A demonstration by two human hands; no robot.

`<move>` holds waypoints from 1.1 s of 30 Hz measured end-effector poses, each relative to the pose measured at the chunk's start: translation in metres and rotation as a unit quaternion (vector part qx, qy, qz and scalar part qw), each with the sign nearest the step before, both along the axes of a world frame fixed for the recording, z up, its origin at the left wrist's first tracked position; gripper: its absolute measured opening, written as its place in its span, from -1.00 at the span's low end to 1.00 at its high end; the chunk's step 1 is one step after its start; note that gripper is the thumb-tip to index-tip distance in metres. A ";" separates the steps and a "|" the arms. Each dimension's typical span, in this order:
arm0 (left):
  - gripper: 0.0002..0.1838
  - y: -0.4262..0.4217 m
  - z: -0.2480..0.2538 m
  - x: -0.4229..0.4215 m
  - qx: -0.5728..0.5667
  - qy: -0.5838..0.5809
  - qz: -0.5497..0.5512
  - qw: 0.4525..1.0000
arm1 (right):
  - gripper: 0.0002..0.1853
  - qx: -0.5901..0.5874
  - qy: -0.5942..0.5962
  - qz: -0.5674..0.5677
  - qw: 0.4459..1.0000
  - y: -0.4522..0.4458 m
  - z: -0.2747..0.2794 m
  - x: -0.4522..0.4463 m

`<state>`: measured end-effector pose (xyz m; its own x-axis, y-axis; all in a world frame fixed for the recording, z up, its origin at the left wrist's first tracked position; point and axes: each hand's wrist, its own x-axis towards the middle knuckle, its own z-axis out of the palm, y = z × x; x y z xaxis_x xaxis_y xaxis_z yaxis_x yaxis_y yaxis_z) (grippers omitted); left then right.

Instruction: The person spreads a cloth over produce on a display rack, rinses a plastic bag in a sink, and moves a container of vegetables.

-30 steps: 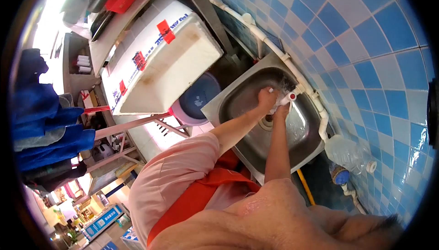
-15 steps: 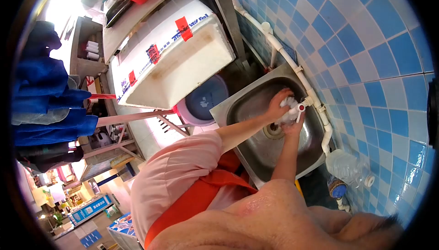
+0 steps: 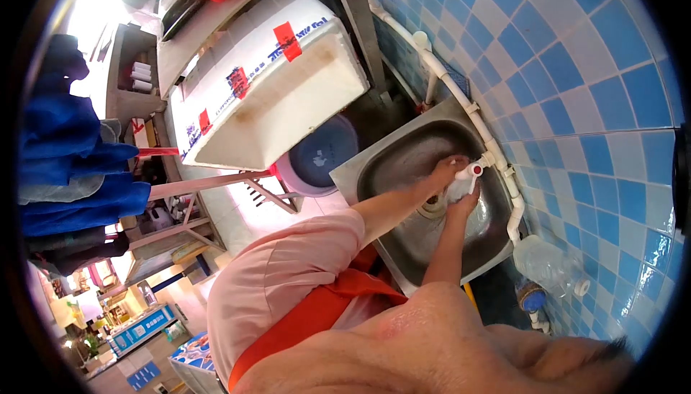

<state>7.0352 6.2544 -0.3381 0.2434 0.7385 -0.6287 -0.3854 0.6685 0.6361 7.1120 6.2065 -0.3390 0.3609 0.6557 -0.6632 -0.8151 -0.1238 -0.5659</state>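
Both of my hands are under the white tap (image 3: 471,170) with the red-centred handle, over the steel sink (image 3: 403,138). My left hand (image 3: 449,168) reaches in from the left with its fingers curled beside the spout. Just below it, my right hand (image 3: 463,204) is bent upward near the tap, its fingers partly hidden. A whitish, wet-looking patch (image 3: 456,190) lies between the hands; whether it is running water, foam or a small object cannot be made out. The drain (image 3: 432,209) shows beside the hands.
A white foam box (image 3: 288,117) with red tape stands left of the sink, above a tub (image 3: 324,156) of water. White pipes (image 3: 458,91) run along the blue tiled wall (image 3: 561,113). A clear plastic bottle (image 3: 540,256) is at the right. Blue cloths (image 3: 65,142) hang at far left.
Since one second ago the view has shifted, so the sink sits slightly further right. My left hand has turned and its fingers, spread half a second ago, are now more curled near the spout.
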 end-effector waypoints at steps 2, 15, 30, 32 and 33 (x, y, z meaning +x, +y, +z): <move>-0.60 0.005 0.005 0.001 -0.022 -0.149 0.013 0.989 | -0.54 -0.025 0.024 -0.002 0.999 0.004 0.018 0.005; -0.31 0.005 0.087 -0.040 -0.128 0.063 -0.149 0.979 | -0.67 0.056 -0.109 0.017 0.992 -0.006 -0.012 -0.019; -0.64 -0.011 0.019 -0.024 0.111 0.375 -0.125 0.912 | -0.65 -0.118 -0.045 -0.074 0.989 -0.002 -0.008 -0.041; -0.62 -0.003 0.005 -0.014 0.040 0.358 -0.103 0.927 | -0.66 -0.096 -0.127 -0.035 0.987 -0.002 -0.023 -0.030; -0.60 -0.001 -0.004 -0.011 0.003 0.349 -0.092 0.933 | -0.66 -0.086 -0.167 -0.016 0.982 -0.001 -0.019 -0.025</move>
